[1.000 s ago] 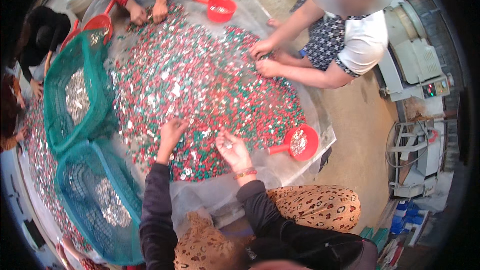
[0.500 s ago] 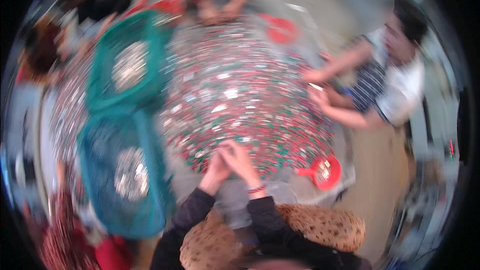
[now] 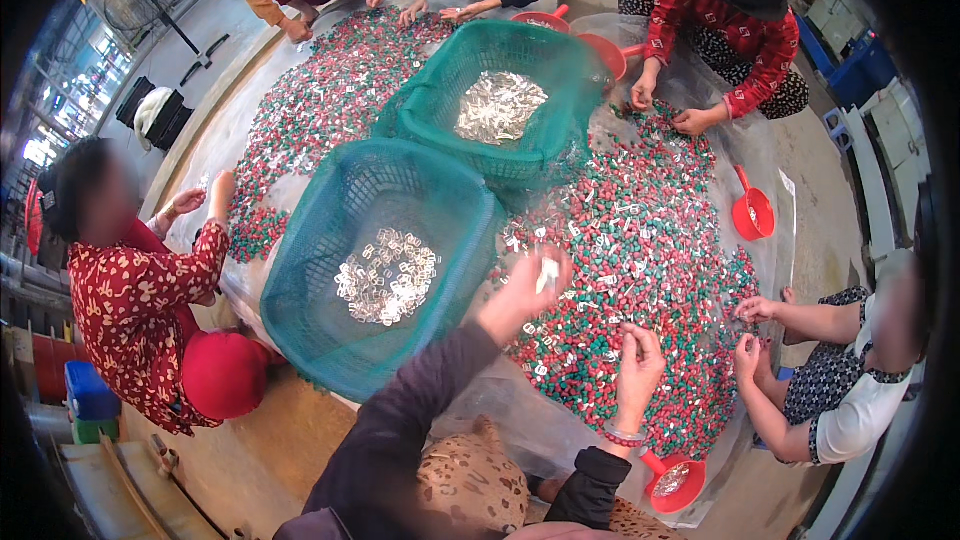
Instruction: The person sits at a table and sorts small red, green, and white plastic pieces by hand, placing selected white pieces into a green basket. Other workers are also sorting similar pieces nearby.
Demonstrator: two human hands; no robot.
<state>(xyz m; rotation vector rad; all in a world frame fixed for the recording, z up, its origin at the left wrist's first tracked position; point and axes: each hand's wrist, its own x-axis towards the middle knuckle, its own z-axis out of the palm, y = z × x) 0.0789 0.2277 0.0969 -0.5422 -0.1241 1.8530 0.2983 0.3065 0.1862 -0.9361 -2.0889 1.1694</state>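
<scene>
A broad pile of small red and green pellets [image 3: 610, 290], mixed with silvery metal pieces, covers a clear plastic sheet in front of me. My left hand [image 3: 525, 295] is curled above the pile beside the near basket, blurred, with something small, pale and silvery in its fingers. Lower and to the right, my right hand [image 3: 638, 370] hovers over the pile, its fingers bent together; whatever they hold, if anything, is hidden. The near blue basket [image 3: 300, 275], lined with green net, contains a heap of silvery buckle-like pieces [image 3: 388, 275].
Beyond it, a second net-lined green basket [image 3: 560, 140] carries more silvery pieces. A red scoop [image 3: 675, 485] lies near my right wrist, another red scoop [image 3: 753, 213] farther right. Several people crouch around the sheet, including one in a white top [image 3: 850, 410] close on the right.
The view has swung left, bringing the baskets toward the middle. My hands, together over the pile before, are now apart, the left nearer the basket.
</scene>
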